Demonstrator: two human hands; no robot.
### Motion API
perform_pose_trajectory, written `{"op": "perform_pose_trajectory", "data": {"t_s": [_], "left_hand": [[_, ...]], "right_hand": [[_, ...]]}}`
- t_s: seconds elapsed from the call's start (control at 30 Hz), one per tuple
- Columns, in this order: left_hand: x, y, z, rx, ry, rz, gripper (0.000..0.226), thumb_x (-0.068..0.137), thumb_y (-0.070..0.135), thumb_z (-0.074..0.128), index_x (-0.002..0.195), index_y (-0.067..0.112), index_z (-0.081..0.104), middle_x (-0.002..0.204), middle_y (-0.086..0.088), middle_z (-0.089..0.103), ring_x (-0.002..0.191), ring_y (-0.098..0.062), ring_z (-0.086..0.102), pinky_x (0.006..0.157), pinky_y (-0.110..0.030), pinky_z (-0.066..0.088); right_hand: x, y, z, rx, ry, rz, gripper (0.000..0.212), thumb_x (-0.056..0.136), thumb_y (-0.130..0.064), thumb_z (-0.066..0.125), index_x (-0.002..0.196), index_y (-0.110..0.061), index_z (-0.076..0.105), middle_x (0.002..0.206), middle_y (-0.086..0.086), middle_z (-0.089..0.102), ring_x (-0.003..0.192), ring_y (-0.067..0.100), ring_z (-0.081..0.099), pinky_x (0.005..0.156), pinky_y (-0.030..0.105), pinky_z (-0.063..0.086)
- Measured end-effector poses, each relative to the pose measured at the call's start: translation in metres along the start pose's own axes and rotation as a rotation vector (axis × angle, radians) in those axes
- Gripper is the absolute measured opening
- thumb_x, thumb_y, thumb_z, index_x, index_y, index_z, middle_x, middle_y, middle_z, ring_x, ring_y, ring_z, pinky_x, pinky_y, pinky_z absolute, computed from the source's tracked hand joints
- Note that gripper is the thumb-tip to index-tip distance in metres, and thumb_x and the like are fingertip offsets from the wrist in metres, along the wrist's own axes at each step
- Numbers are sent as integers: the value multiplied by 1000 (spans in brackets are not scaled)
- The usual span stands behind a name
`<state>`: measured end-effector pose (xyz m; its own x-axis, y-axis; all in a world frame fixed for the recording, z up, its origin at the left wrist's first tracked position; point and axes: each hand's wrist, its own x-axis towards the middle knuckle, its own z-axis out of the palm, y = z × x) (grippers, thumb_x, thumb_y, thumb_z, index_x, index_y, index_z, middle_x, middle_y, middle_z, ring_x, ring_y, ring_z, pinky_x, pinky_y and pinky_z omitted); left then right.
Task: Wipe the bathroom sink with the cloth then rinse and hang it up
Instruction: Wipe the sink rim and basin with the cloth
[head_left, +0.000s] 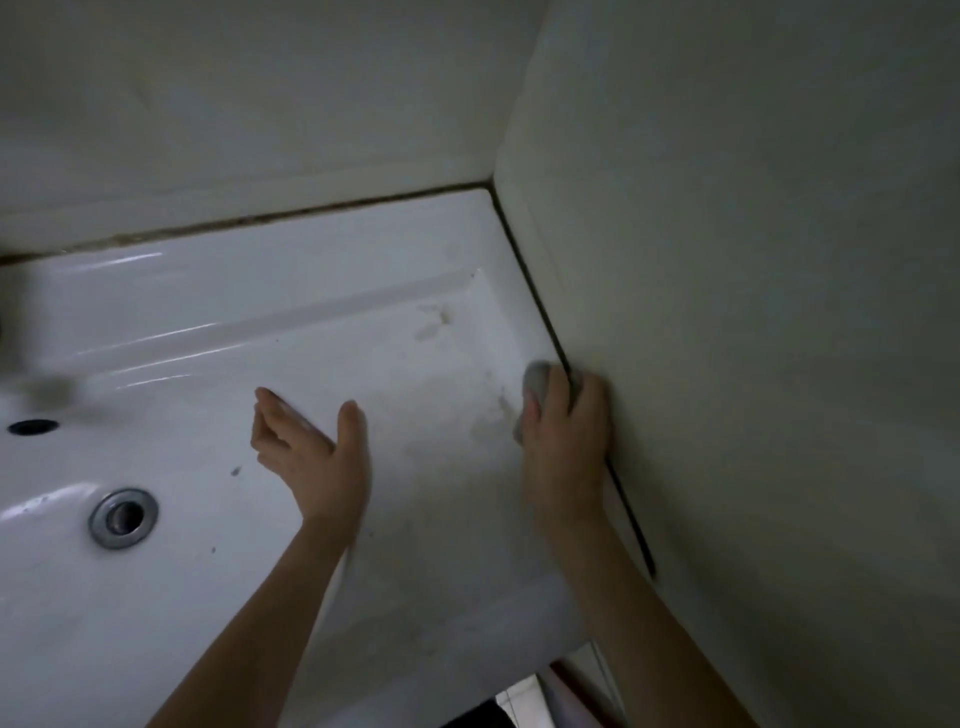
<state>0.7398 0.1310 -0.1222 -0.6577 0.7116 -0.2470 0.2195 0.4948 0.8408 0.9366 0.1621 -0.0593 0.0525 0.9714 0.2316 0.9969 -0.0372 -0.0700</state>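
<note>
Head camera shows the right hand (566, 436) curled around a small grey cloth (537, 382). It presses the cloth on the right edge of the sink (311, 291), just where the dark joint (530, 270) meets the side wall (727, 260). The left hand (311, 447) is relaxed, holds nothing and hovers over the flat part of the sink. To wipe well, I think the cloth should run along the joint with firm pressure, then over the brown stains (431, 325) near the back corner, toward the drain (123, 518).

A bathroom: white ceramic sink (322, 291) against plain walls (753, 260).
</note>
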Motion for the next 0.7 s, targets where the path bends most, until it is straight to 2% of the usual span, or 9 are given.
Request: {"op": "perform_pose_trajectory", "data": {"t_s": [0.07,0.17,0.23,0.37,0.4,0.43,0.5,0.53,0.7], "left_hand": [[1,-3,2,4,18,2,91,83,42,56,153,12,6,153,-18,13,140,-36,14,116,-44,15],[-1,-4,2,20,22,13,91,84,40,57,153,11,5,153,-17,14,140,-36,15,115,-43,15],[-2,-3,0,26,20,4,90,86,39,57,153,12,4,153,-16,13,140,-36,15,115,-43,15],[-4,1,-3,15,17,2,89,87,38,57,154,12,4,153,-16,14,139,-36,16,111,-35,13],[-4,1,-2,7,16,5,89,87,39,57,154,13,4,153,-15,14,139,-35,16,110,-33,13],[-4,0,-2,4,13,3,90,86,41,56,154,14,4,153,-15,14,139,-35,17,109,-32,13],[-2,-4,0,5,17,-12,90,85,43,56,154,15,4,153,-13,14,139,-34,17,109,-32,13],[-1,-6,2,7,22,-8,91,84,44,55,154,15,4,153,-13,14,138,-34,18,110,-33,13],[4,-9,5,17,52,10,93,81,48,54,154,16,7,151,-13,18,136,-37,22,115,-45,17]], "right_hand": [[37,-18,10,-49,-102,-16,31,93,-22,42,113,-5,57,96,15,55,82,27,45,69,35,33],[52,-21,16,30,-27,34,34,94,-28,41,103,-3,61,91,18,58,79,30,52,69,36,37],[25,-9,6,25,-83,-12,44,97,-31,26,116,-5,58,103,18,56,87,29,50,75,34,37],[-80,50,-22,-21,-342,-52,66,101,-39,-9,142,-18,38,134,8,44,107,20,34,90,22,19],[-103,61,-34,25,-326,-22,62,103,-39,-4,141,-16,40,134,9,44,107,19,33,92,20,18],[-120,66,-45,91,-287,27,52,106,-35,13,137,-11,46,128,14,48,104,19,36,92,21,24],[-138,67,-50,188,-113,89,35,98,-20,49,124,2,57,109,23,52,94,25,43,86,29,36],[-137,64,-47,201,-37,115,33,94,-16,57,120,5,58,105,25,52,92,28,44,84,32,37],[-118,55,-35,254,-27,92,34,94,-17,58,123,2,56,109,27,51,97,28,43,88,33,38]]}}
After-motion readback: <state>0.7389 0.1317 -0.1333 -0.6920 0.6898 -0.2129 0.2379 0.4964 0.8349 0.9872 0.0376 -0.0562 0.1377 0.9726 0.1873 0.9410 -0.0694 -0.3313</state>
